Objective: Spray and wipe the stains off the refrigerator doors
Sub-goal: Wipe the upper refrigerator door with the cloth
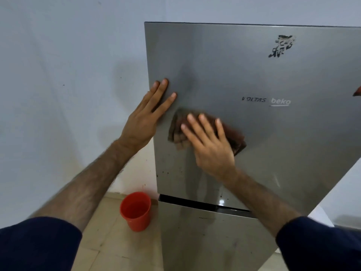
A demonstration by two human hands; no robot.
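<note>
Head view: right hand [210,145] presses brown cloth [176,132] flat on upper fridge door [273,79], fingers straight. Left hand [148,116], flat, braces door edge beside it. Risks: dark specks [168,172] below cloth missed; sticker residue [281,45] up-right untouched; loose cloth slips.

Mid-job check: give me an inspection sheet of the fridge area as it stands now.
Surface: upper door, grey metal; dark specks low on the left; torn sticker residue top right.
Job's things: brown cloth flat on the upper door; no spray bottle seen.
Clutter: red cup on the floor tiles, left of the lower door.
Grippers: left hand flat against the door's left edge; right hand presses the cloth with straight fingers.
Cables: nothing seen.
Surroundings: pale wall behind; small red thing at the right frame edge, unclear.
</note>
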